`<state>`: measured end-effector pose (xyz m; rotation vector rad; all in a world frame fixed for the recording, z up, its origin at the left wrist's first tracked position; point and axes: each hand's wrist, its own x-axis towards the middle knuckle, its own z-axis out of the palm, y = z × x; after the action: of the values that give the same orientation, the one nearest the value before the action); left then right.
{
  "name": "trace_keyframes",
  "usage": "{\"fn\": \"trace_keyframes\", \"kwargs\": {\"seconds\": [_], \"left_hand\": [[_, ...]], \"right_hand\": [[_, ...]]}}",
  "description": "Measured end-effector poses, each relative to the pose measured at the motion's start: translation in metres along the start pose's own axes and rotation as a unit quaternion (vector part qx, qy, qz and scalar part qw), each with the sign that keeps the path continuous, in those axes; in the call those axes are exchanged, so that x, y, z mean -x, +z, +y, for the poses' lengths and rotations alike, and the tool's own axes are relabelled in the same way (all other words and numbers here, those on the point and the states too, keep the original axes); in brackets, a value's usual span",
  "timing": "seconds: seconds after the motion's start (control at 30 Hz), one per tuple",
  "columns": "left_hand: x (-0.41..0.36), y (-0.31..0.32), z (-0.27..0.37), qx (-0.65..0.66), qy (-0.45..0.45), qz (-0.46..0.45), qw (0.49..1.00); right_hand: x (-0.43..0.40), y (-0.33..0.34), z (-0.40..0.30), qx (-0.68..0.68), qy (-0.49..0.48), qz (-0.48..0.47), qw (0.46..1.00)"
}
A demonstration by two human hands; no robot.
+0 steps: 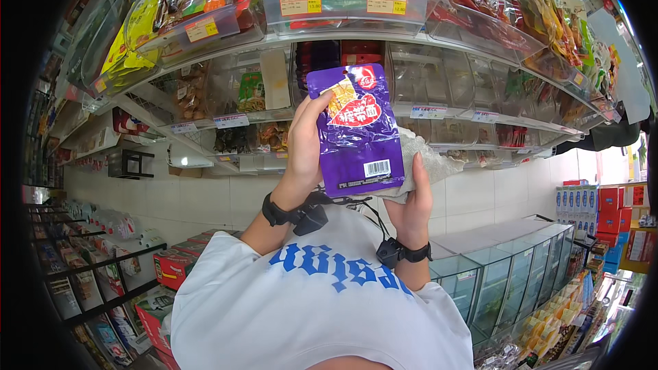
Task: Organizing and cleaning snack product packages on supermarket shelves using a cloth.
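Note:
A purple plastic snack packet [360, 151] with a barcode and printed writing is held up in front of my chest. My left hand [306, 139] grips its left edge, the thumb or a finger lying over the front near the top. My right hand [414, 190] holds a crumpled grey cloth [424, 167] at the packet's lower right. The cloth lies partly behind the packet, so some of it is hidden. Whether the right fingers also touch the packet's back cannot be seen. Both wrists carry black straps with small devices.
Ahead is a store shelf with clear plastic bins [344, 15] of packaged meats and price tags. Lower bins [429, 79] hold more packets. Glass tanks [470, 282] stand at the lower right, red cartons [177, 264] at the lower left. A black stool [128, 164] is on the tiled floor.

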<state>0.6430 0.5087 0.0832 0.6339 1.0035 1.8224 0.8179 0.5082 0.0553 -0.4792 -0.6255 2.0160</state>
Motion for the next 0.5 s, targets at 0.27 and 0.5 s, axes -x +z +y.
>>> {"fn": "trace_keyframes", "kwargs": {"seconds": [0.27,0.5], "left_hand": [[0.009,-0.003,-0.001,-0.044,0.043,-0.044,0.997],[0.012,-0.010,-0.005,-0.109,0.052,-0.088,0.989]], "right_hand": [[0.003,0.004,0.007,0.045,-0.035,0.032,0.998],[0.002,0.012,0.010,0.033,-0.072,0.070,0.994]]}}
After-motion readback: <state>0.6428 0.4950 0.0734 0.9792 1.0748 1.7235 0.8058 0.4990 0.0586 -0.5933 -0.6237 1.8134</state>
